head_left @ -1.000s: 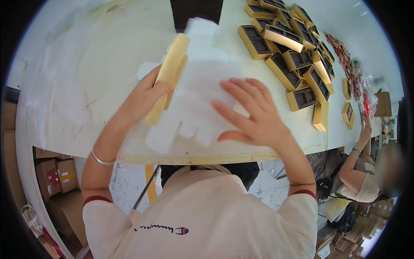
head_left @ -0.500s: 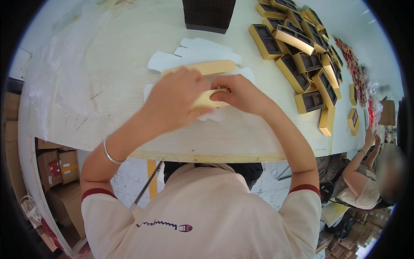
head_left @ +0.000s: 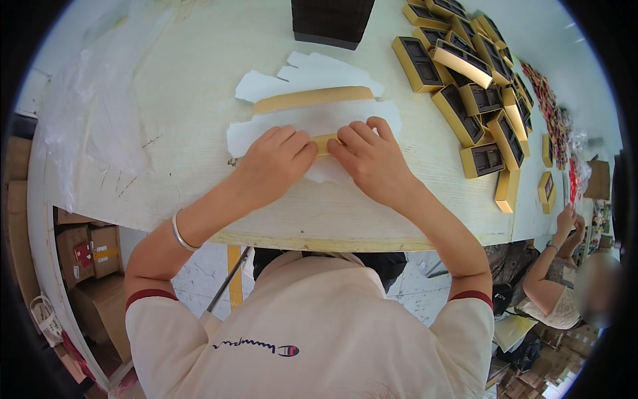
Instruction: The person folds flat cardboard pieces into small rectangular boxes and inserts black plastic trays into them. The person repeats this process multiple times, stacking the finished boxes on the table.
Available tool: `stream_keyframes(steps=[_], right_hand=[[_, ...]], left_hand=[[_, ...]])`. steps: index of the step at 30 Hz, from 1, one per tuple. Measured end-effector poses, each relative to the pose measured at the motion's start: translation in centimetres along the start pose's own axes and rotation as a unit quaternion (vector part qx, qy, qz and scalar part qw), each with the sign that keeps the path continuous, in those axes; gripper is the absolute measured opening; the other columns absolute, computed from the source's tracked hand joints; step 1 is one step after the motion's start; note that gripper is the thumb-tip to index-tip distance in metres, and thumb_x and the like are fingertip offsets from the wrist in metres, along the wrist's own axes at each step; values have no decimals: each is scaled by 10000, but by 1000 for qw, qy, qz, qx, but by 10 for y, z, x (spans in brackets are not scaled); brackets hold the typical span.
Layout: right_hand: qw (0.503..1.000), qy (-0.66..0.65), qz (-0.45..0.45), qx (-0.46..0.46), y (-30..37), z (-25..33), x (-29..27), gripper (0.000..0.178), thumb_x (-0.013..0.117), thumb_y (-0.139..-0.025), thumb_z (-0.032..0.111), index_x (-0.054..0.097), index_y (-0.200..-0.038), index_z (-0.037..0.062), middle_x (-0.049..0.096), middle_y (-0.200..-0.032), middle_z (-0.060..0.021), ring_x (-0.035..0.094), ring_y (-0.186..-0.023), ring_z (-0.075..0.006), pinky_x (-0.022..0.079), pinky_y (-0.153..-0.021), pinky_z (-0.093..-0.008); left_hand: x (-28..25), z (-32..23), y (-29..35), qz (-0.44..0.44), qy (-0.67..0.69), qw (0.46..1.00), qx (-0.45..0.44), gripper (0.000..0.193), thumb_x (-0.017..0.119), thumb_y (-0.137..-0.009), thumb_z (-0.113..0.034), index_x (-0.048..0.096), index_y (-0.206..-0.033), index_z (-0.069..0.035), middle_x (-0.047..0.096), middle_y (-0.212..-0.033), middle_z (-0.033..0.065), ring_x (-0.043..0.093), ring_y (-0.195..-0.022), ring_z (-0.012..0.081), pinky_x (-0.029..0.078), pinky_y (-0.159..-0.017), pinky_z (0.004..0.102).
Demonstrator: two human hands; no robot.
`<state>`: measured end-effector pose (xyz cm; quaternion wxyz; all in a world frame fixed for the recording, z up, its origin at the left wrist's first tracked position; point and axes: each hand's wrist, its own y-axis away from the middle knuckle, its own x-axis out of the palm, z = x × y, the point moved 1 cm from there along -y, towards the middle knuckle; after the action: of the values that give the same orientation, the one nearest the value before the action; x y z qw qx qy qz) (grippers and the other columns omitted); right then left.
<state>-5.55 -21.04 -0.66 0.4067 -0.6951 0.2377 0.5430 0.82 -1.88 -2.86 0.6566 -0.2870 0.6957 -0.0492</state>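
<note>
In front of me an unfolded box blank (head_left: 272, 123) lies on the table, white with gold side strips and ragged cut flaps at its far edge. The fingers of my left hand (head_left: 276, 163) are curled onto its near gold strip (head_left: 323, 145). From the other side, my right hand (head_left: 372, 163) grips the same strip with thumb and bent fingers. Only a short piece of the near strip shows between the two hands; the fingertips are partly hidden. The far gold strip (head_left: 316, 99) stands folded up, untouched.
A black block-like stack (head_left: 331, 23) stands beyond the blank. Gold boxes with black inserts (head_left: 458, 113) are heaped on the right. Clear plastic film (head_left: 109, 113) lies left on the table (head_left: 193, 166). At far right, another person's hands (head_left: 568, 229) are at work.
My left hand has come back from over the blank and both hands now sit symmetrically on the near strip, which has been laid down. The view has shifted slightly.
</note>
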Motion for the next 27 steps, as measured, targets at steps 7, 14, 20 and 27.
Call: stream_keyframes(steps=[7,14,20,27], right_hand=[[935,-260,180,157,-39,-34,3,69,561,-851,39,620,-886,40,620,-819,-121,585,-790,-307,461,-730,-390],[999,-20,33,-7,-25,-14,3,172,599,-738,40,602,-909,46,595,-838,-90,580,-801,-232,454,-635,-358],[998,-63,-7,22,-10,44,4,316,628,-706,83,546,-1003,9,538,-876,-85,569,-662,-182,457,-522,-296],[981,-129,-135,-56,-8,11,-66,240,674,-698,48,584,-916,1,575,-1008,-123,609,-770,-243,515,-631,-322]], left_hand=[[-11,15,-19,8,42,992,-117,113,657,-804,-134,637,-887,-59,604,-824,75,582,-767,259,467,-647,360],[-30,73,-25,-33,110,988,-106,241,644,-848,-137,622,-1071,-46,628,-904,74,578,-773,199,474,-687,283],[-35,35,-35,99,288,937,-171,373,543,-836,45,569,-1180,-97,560,-1072,82,562,-872,188,483,-749,299],[-76,-2,-23,-95,229,966,-79,349,542,-766,79,586,-1071,-83,567,-1031,116,557,-772,265,451,-651,364]])
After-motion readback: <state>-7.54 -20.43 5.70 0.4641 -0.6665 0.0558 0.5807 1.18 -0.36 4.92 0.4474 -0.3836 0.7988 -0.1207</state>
